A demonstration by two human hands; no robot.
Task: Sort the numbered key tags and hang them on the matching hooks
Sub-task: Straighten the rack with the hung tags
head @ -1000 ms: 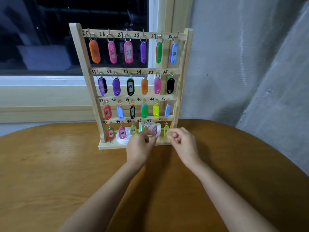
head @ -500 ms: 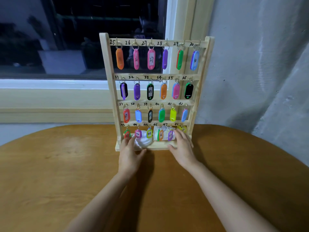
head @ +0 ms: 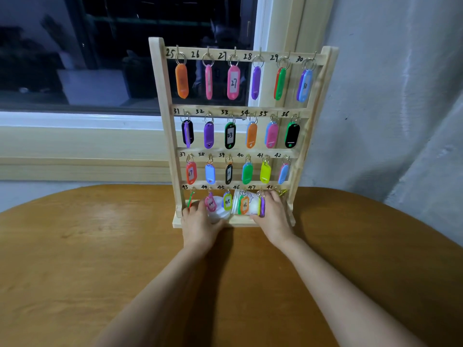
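At the round brown wooden bench [head: 100, 246], we rest both hands at the base of the pale wooden four-row hook rack [head: 160, 121], hung with coloured plastic numbered key tags [head: 233, 82]. Our left hand [head: 199, 226] cups white plastic lids [head: 220, 209]; our right hand [head: 274, 219] lies loosely open beside the purple tag [head: 262, 206].
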